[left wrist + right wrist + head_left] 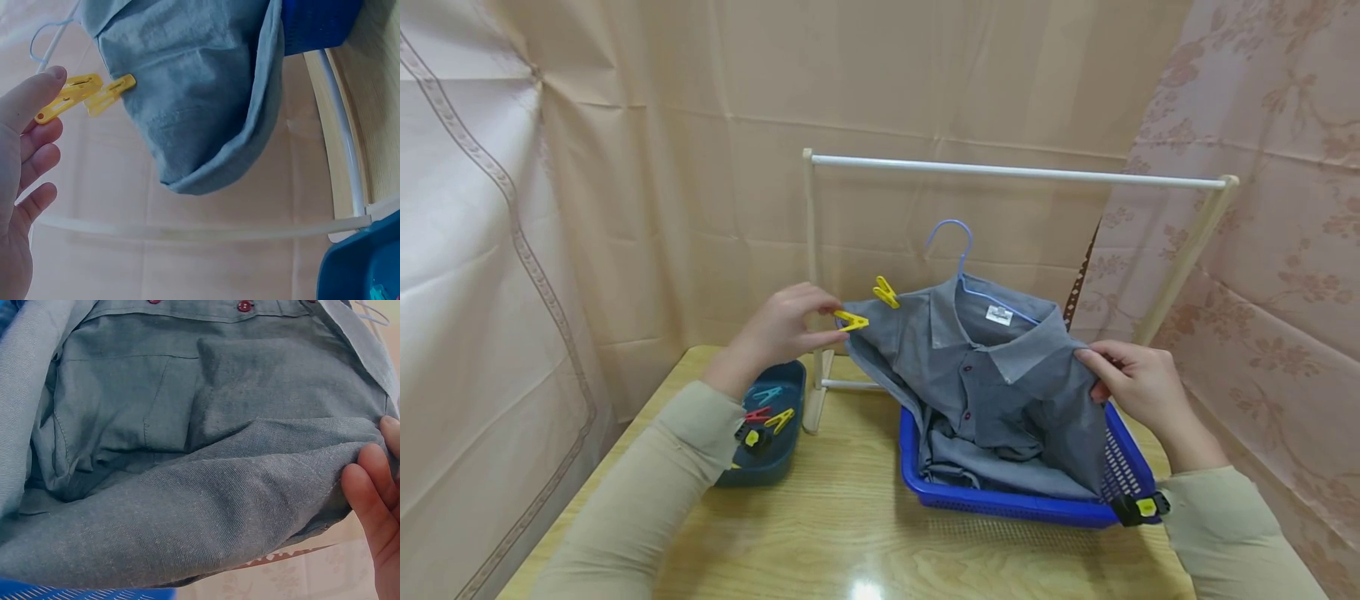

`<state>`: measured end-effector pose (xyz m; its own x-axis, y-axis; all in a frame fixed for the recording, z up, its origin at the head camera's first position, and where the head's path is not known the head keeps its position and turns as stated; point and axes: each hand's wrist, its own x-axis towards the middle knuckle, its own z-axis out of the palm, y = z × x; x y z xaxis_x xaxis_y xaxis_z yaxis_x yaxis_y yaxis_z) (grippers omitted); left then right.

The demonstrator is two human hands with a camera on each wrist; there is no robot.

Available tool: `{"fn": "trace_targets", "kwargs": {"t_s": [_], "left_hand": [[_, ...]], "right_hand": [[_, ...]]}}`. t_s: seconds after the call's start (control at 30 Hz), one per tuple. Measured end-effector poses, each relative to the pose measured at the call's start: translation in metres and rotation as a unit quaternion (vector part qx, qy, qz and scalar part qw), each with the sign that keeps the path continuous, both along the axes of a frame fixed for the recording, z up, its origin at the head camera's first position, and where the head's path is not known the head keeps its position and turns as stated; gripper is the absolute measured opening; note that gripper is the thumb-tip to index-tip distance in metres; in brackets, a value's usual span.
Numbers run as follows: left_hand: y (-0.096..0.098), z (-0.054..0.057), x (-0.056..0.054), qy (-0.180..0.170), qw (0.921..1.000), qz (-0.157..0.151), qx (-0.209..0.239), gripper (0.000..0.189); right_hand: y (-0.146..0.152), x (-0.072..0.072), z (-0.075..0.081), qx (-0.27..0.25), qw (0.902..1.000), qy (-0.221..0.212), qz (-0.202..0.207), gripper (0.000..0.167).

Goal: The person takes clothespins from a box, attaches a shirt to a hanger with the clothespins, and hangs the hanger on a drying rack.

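Observation:
A grey button-up shirt (917, 333) hangs over a light blue hanger (970, 242), its lower part bunched in a blue basket. My left hand (786, 323) pinches a yellow clothespin (70, 97) between thumb and index finger, beside the shirt's sleeve. A second yellow clothespin (885, 292) is clipped on the shirt's shoulder edge at the left, close to the one I hold. My right hand (1138, 382) grips the opposite shoulder, thumb on the front of the cloth; in the right wrist view its fingertips (359, 487) press at the fabric's edge.
A rack with a white top bar (1015, 171) and wooden posts stands behind the shirt. The blue basket (1000, 505) sits on the wooden table (850, 533). At the left is a dark teal tray (799, 408) with several clothespins in red, yellow and teal. Curtains surround the table.

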<state>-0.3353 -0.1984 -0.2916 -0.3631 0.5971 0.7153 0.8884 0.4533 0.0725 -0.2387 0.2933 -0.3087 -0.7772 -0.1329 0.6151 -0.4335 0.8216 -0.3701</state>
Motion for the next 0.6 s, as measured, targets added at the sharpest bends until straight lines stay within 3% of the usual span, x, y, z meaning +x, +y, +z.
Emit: {"fn": "trace_targets", "kwargs": {"t_s": [0.3,0.6], "left_hand": [[0.016,0.007,0.001,0.026,0.9993,-0.027,0.007,0.037],[0.034,0.01,0.004,0.02,0.9987,-0.045,0.011,0.035]], "right_hand": [[0.002,-0.001,0.002,-0.004,0.9999,0.002,0.013,0.011],[0.003,-0.002,0.002,0.0,0.9999,0.001,0.015,0.01]]}}
